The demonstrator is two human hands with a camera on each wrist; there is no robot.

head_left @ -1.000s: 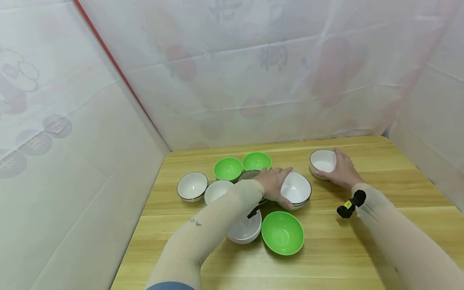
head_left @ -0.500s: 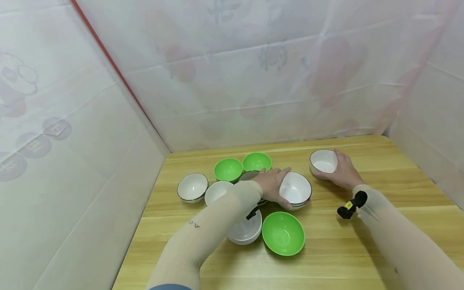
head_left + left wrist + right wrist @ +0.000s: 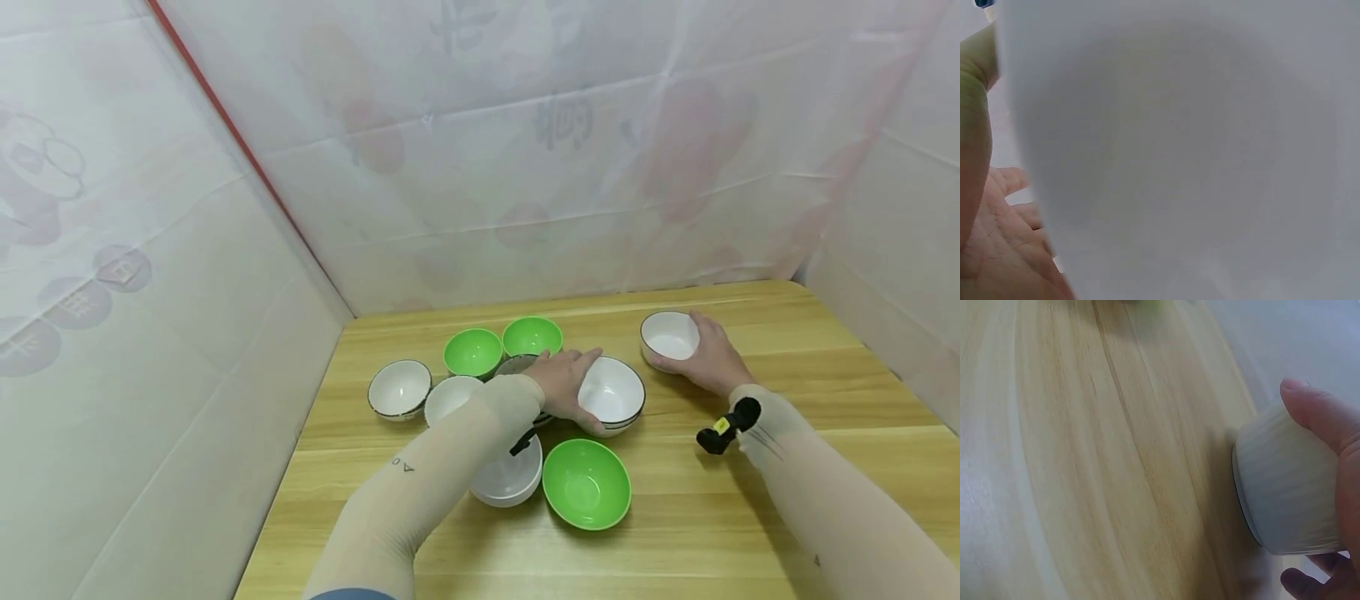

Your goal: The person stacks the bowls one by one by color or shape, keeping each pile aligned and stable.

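Nearest the table's (image 3: 705, 533) front edge sits a green bowl (image 3: 587, 483), touching or just beside a white bowl (image 3: 507, 478) that the left sleeve partly covers. Behind them, about mid-table, the left hand (image 3: 564, 379) grips the rimmed bowl (image 3: 615, 393): thumb curled round the near side, fingers over the far rim. In the left wrist view this rimmed bowl (image 3: 1185, 150) fills nearly the whole picture, with the palm (image 3: 997, 250) against it. A dark bowl (image 3: 516, 364) lies just behind that hand, mostly hidden.

Toward the right far corner, the right hand (image 3: 708, 358) holds the small bowl (image 3: 669, 337) from its right side, thumb at the near wall and fingers round the back. The right wrist view shows the small bowl (image 3: 1288, 494) resting on the wood with the thumb (image 3: 1319, 415) on its wall.

Further left stand a plain bowl (image 3: 450, 396) and a second rimmed bowl (image 3: 400, 388); two green bowls (image 3: 472, 352) sit toward the far edge.

The cluster is tight. If the left hand lifts or slides its bowl sideways, it would likely knock the dark bowl or the near green one, and the left forearm could drag the white bowl beneath it. Both grips take smooth walls from one side only, so either bowl could tip or slip out.
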